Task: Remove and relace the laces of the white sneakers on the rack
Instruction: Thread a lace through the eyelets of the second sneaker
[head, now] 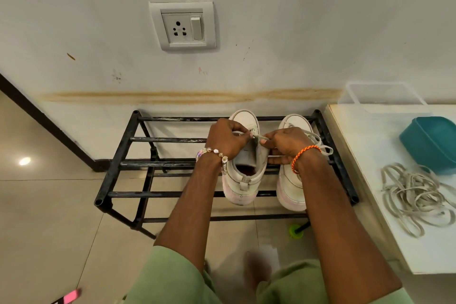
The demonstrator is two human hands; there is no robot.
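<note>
Left hand (225,139) fingers curled, tips pinching a lace (259,137) end over the tongue of the left sneaker (243,175). Right hand (287,144) thumb and forefinger pinch the same short stretch of lace from the 3 o'clock side; its lower fingers lie straight under the shoe's collar edge. Both hands meet at frame centre, nearly touching. Beaded bracelet (214,153) on left wrist, orange braided thread (304,155) on right wrist.

Left sneaker stands toe toward the wall, heel toward the viewer, mouth open, on the top bars of the black rack (123,163). Right sneaker (292,187) just beside it at 3 o'clock, partly hidden by the right forearm, loose lace loops trailing off its far side. Whether its eyelets are laced: cannot tell.

At 3 o'clock from the rack, white table (365,155) holding a pile of loose laces (414,198) and a teal container (431,143). Wall socket (182,26) at 12 o'clock. Green sleeves (172,279) at 6 o'clock.
</note>
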